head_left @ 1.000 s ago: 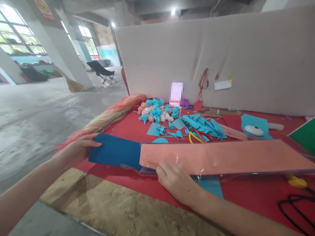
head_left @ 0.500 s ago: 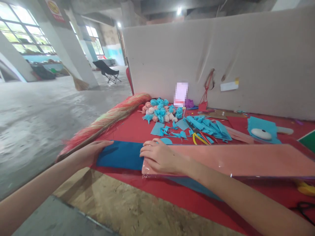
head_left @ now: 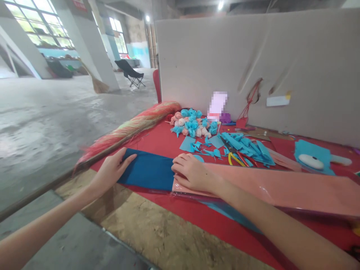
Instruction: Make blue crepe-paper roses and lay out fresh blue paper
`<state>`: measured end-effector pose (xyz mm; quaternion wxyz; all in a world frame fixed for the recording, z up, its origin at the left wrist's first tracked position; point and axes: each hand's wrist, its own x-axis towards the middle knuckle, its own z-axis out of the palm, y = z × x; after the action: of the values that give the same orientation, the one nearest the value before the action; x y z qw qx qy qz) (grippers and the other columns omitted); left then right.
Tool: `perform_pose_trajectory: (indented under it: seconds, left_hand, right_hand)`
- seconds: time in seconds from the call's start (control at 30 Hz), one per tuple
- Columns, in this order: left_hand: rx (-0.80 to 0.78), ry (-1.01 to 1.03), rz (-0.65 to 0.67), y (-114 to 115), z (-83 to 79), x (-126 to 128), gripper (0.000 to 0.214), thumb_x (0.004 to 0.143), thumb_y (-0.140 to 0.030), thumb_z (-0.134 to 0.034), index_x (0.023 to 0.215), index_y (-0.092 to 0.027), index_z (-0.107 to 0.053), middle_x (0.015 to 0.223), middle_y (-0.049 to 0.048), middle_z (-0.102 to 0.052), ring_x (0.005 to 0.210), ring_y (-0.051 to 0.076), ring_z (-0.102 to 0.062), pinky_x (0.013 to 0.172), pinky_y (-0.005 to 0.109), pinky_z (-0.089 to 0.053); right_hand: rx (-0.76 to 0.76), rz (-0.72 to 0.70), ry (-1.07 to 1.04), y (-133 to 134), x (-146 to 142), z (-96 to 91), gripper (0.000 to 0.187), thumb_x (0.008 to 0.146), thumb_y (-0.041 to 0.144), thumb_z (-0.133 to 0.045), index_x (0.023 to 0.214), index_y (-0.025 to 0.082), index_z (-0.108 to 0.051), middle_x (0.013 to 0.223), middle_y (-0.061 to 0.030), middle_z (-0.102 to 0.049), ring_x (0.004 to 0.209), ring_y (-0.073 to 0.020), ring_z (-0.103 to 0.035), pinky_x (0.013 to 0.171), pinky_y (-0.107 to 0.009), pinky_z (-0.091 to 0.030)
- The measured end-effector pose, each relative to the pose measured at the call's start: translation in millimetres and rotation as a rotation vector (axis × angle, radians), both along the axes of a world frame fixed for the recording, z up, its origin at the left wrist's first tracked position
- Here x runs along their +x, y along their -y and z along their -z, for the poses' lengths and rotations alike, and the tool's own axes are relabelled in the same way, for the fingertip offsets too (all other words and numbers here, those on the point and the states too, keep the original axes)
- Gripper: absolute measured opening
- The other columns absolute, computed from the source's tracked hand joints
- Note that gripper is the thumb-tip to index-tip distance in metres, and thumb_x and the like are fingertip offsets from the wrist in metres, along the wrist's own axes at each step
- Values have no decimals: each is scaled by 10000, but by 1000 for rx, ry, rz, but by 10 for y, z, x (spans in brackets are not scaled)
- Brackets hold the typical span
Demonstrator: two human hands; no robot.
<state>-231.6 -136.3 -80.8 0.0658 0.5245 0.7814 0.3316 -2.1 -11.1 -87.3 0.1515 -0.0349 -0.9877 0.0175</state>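
A long folded dark blue paper [head_left: 147,170] sticks out of a clear plastic sleeve that also holds pink paper [head_left: 281,185], lying across a red cloth [head_left: 157,140]. My left hand [head_left: 111,172] grips the free end of the blue paper, thumb on top. My right hand [head_left: 191,172] lies palm down on the near end of the pink paper pack, fingers curled at its edge beside the blue paper.
Behind lie blue paper scraps [head_left: 244,144], yellow-handled pliers [head_left: 234,159], a heap of blue and pink paper flowers [head_left: 192,123], a pink-green tassel bundle [head_left: 132,127] at the left edge, and a grey board wall [head_left: 253,63]. Bare chipboard [head_left: 157,232] shows in front.
My right hand moved from the pack's near edge up onto its left end. The blue paper sticks out further to the left with my left hand. The view shifted left.
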Motion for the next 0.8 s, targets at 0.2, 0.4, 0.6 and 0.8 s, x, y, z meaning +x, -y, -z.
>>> perform_pose_trajectory:
  seconds: [0.2, 0.4, 0.6, 0.8]
  left_hand:
    - [-21, -148, -46, 99, -162, -137, 299, 812, -305, -497, 610, -185, -311, 522, -66, -292, 503, 96, -290, 516, 218, -204]
    - [-65, -224, -134, 167, -264, -397, 293, 824, -332, -478, 620, -176, -337, 536, -62, -306, 520, 89, -331, 520, 174, -231]
    - [-108, -312, -290, 130, -568, -689, 302, 810, -335, -499, 625, -145, -356, 563, -68, -300, 528, 55, -310, 525, 137, -194]
    - [-113, -330, -366, 77, -1041, -1060, 337, 820, -411, -468, 772, -78, -477, 699, -71, -361, 825, 117, -462, 814, 224, -314]
  right_hand:
    - [13, 24, 5, 7, 11, -3, 100, 844, 219, -500, 868, 134, -545, 982, -43, -547, 955, -189, -498, 803, -365, -411]
    - [19, 35, 9, 7, 3, 10, 89, 846, 193, -488, 878, 133, -543, 995, -45, -543, 944, -184, -498, 788, -354, -418]
    - [27, 38, 0, -9, -14, 24, 102, 844, 193, -496, 908, 132, -547, 1015, -51, -541, 966, -191, -496, 800, -362, -419]
    - [33, 53, -29, -21, -51, 51, 113, 845, 208, -502, 917, 134, -546, 1002, -48, -542, 946, -188, -506, 792, -367, -428]
